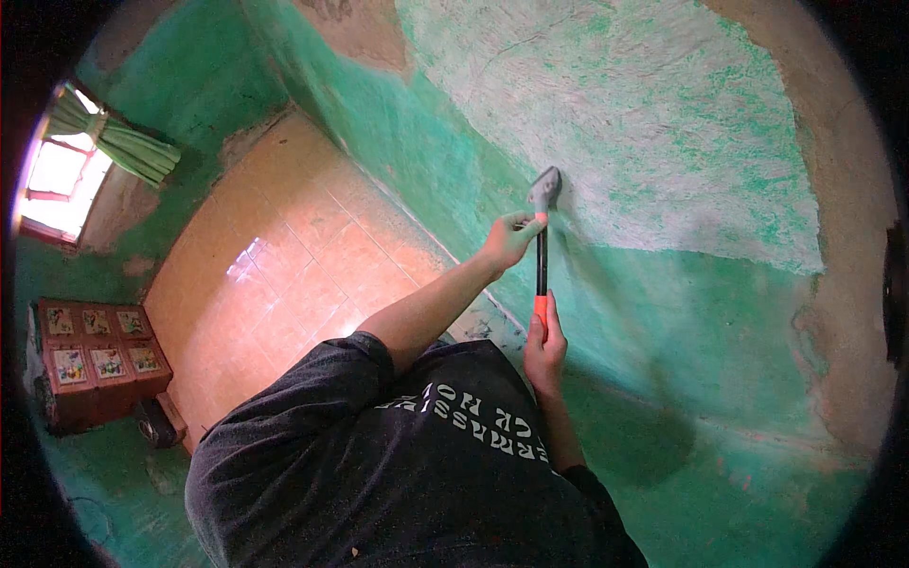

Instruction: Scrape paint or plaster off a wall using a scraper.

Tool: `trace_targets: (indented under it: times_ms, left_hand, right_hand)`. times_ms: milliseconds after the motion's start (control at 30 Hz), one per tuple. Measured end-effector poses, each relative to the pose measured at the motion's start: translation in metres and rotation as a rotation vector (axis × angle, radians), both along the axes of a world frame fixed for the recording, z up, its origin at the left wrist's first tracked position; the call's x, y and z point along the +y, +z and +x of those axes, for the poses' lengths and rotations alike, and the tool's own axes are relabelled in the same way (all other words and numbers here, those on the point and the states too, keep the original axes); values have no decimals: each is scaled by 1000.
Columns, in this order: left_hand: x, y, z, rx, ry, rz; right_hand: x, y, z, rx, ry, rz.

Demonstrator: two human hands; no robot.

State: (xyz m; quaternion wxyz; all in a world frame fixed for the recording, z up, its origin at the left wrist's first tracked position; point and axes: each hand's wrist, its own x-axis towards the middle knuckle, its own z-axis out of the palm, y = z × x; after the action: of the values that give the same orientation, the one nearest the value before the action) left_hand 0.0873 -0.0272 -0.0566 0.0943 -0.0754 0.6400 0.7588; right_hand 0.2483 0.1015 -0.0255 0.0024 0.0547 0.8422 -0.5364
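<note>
Both of my hands are closed on a long-handled scraper [542, 260] with a black shaft, orange grips and a grey head. My left hand [511, 241] wraps the upper shaft just below the head. Lower down, my right hand [545, 352] grips the orange end of the handle. The scraper's head lies at the lower left border of a whitish, bared patch [644, 123] on the green wall [663, 293]. Streaks of green paint show across that patch. Whether the blade edge touches the wall, I cannot tell.
A tiled floor [284, 246] runs along the wall's foot at left. Against the far left side stands a reddish-brown cabinet [104, 355] with picture panels, a dark object [159, 423] beside it. Above is a window [66, 180] with a green curtain [128, 142]. Bare plaster [838, 161] edges the right.
</note>
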Motion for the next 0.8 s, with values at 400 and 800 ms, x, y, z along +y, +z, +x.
trace_targets:
  times_ms: [400,800]
  left_hand:
    - [-39,-1,-21,27,-87,41]
    - [-46,-12,-24,16,-189,5]
  right_hand:
    - [-40,12,-7,69,-53,120]
    - [-58,-27,-8,346,-120,283]
